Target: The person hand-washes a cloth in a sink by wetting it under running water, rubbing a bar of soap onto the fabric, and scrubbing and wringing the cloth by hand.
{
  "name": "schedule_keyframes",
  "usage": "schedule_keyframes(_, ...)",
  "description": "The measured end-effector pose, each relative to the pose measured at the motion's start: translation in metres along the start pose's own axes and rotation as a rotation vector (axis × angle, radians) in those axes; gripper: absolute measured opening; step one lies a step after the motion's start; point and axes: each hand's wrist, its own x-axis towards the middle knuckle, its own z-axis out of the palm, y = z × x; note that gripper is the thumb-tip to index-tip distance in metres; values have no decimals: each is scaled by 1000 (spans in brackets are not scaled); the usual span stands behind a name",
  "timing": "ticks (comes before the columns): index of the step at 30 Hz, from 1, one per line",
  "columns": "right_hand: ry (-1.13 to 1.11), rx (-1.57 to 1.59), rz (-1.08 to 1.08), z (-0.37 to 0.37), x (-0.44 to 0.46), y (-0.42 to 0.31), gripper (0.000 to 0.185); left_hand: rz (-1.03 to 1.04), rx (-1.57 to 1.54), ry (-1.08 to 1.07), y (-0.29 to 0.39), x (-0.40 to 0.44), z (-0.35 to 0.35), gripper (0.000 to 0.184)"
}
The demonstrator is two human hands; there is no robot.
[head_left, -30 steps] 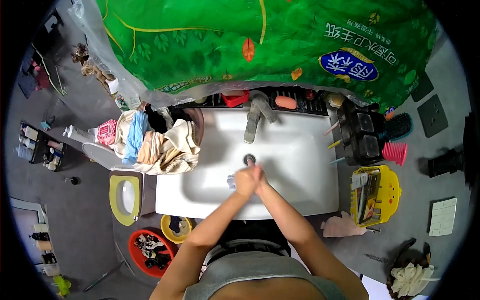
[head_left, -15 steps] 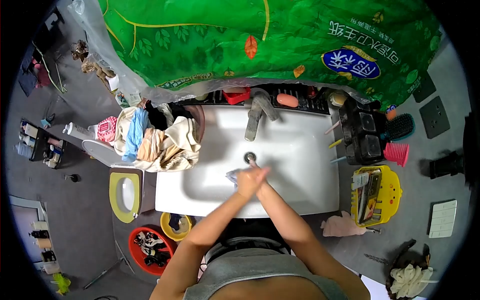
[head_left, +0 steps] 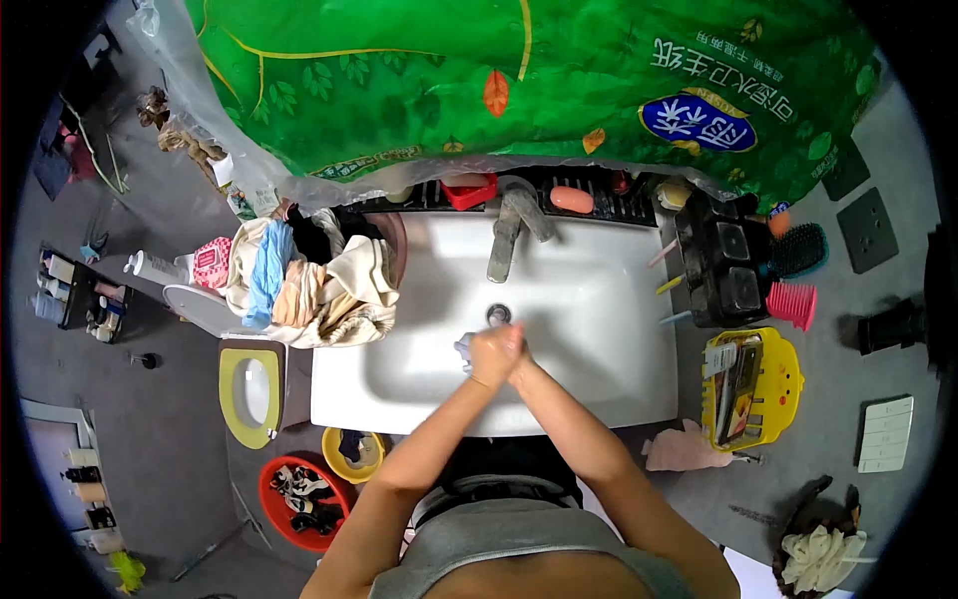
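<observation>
Over the white sink (head_left: 589, 389), my left hand (head_left: 491, 357) is closed on a small grey cloth (head_left: 463, 346). A crumpled end of the cloth pokes out on the left of the fist. Pressed against the left hand is my right hand (head_left: 517, 365), its fingers closed and mostly hidden. The cloth between the two hands is hidden too. Just beyond them is the drain (head_left: 498, 313), below the grey faucet (head_left: 505, 250). No water stream shows.
A basin heaped with clothes (head_left: 299, 285) sits at the sink's left edge. On the right are a black holder (head_left: 714, 265) and a yellow basket (head_left: 773, 399). Soap (head_left: 572, 200) lies behind the faucet. A red basin (head_left: 344, 489) and a yellow basin (head_left: 371, 469) stand lower left.
My hands have drawn slightly back from the drain and closed more tightly together. A fingertip that pointed toward the drain is now folded in. The grey cloth stays at the left hand.
</observation>
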Motion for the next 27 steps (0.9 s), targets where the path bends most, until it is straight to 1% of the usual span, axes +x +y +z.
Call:
schedule_keyframes(1, 17, -26, 18, -4, 5, 7, 32, -90, -22, -23, -14, 9, -8, 39)
schedule_keyframes(2, -31, -66, 53, 11, -23, -9, 37, -246, 32, 9, -31, 14, -10, 43)
schedule_keyframes(3, -87, 44, 102, 9, -22, -6, 37, -338, 18, -33, -40, 19, -15, 45)
schedule_keyframes(5, -201, 270, 188, 9, -18, -6, 37, -381, 1, -22, -39, 21, -17, 39)
schedule_keyframes(6, -213, 262, 177, 8, -23, -12, 35, -443, -84, 37, -34, 23, -21, 39)
schedule_keyframes(8, -110, 172, 107, 5, -13, -7, 39, -577, -251, 157, -18, 22, -27, 40)
schedule_keyframes(9, -60, 130, 72, 0, -3, 0, 41, -450, -181, 87, -16, 8, -22, 38)
schedule_keyframes(10, -203, 289, 93, -10, 8, 9, 41, -252, -84, 23, -11, -7, -15, 36)
schedule_keyframes(12, -372, 437, 92, -6, 6, 19, 34, 146, 103, -101, 4, -23, -10, 35)
schedule_keyframes(14, -227, 286, 130, 5, -2, 20, 30, -62, 82, -62, -22, 1, -20, 39)
schedule_keyframes(15, -19, 72, 134, 20, -21, 7, 29, -169, 71, -39, -29, 12, -26, 42)
schedule_keyframes(16, -66, -27, 102, 13, -18, 5, 25, -216, 20, -28, -23, 11, -27, 43)
schedule_keyframes(17, -87, 62, 97, 3, -4, 11, 22, -165, 103, -63, -16, 2, -19, 42)
schedule_keyframes(19, -151, 298, 80, 2, -2, 10, 20, 62, -7, 17, 3, -8, -11, 41)
schedule_keyframes(20, -176, 416, 73, 1, -4, 11, 19, 17, -11, 12, -11, -4, -11, 37)
schedule_keyframes(23, -65, -84, 104, 24, -31, -19, 27, -307, 50, -24, -25, 13, -20, 28)
schedule_keyframes(24, -275, 135, 80, 12, -14, -9, 29, -160, 116, -19, -19, 9, -16, 30)
schedule_keyframes(25, -369, 240, 38, -2, -1, 6, 30, -103, 100, -16, -16, 9, -12, 33)
schedule_keyframes(27, -573, 462, -18, -3, -3, 13, 33, -5, 66, -34, -9, 2, -10, 38)
